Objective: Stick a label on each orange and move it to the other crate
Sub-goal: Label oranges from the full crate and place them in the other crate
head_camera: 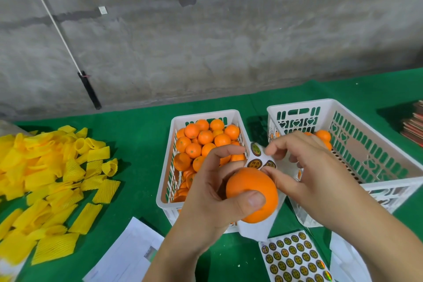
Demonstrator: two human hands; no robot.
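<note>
While gripping one orange (251,194) in the left hand (212,199) over the near rim of the full crate (164,181), pinching at a label on the small sticker strip (258,160) with the right hand (304,178). Judged mid-labelling: peel free, press onto the peel. Then across to the sparse right crate (375,151) beyond.

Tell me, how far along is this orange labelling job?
Barely started, by the look of it. Done: only a few oranges lie in the right crate. In hand: the left hand holds one orange and a sticker strip while the right hand picks at a label. Left: the left crate remains heaped with fruit.
</note>
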